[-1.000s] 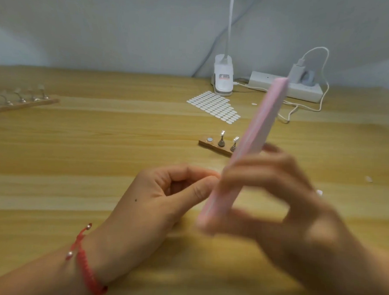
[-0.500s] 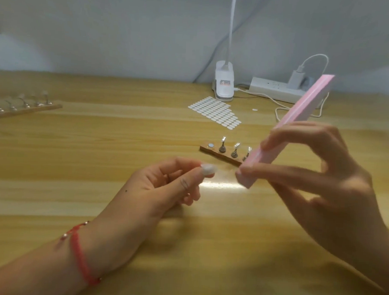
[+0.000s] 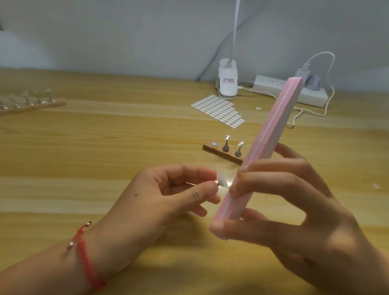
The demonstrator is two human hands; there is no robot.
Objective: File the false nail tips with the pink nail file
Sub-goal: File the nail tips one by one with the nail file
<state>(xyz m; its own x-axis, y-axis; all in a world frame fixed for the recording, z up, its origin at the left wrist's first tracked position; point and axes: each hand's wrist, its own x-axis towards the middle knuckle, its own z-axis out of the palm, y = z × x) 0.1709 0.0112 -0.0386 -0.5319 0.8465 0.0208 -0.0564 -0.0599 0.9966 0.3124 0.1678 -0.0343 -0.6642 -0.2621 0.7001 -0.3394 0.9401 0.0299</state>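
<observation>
My right hand (image 3: 294,211) grips the long pink nail file (image 3: 269,140), which stands steeply tilted with its top end leaning away to the right. My left hand (image 3: 164,197) pinches a small metal peg between thumb and forefinger, with a clear false nail tip (image 3: 222,180) on its end. The nail tip sits right beside the file's lower side, close to my right fingertips; I cannot tell whether they touch. A wooden holder (image 3: 220,152) with two more tip-bearing pegs lies just behind the file.
A second wooden holder (image 3: 29,108) with several pegs lies at the far left. A sheet of white adhesive dots (image 3: 218,110), a clip lamp base (image 3: 227,86) and a white power strip (image 3: 282,88) with a cable line the back of the wooden table (image 3: 98,153).
The file has swung from the raised right position back down beside the nail tip. My left hand has stayed near the same spot with the peg.
</observation>
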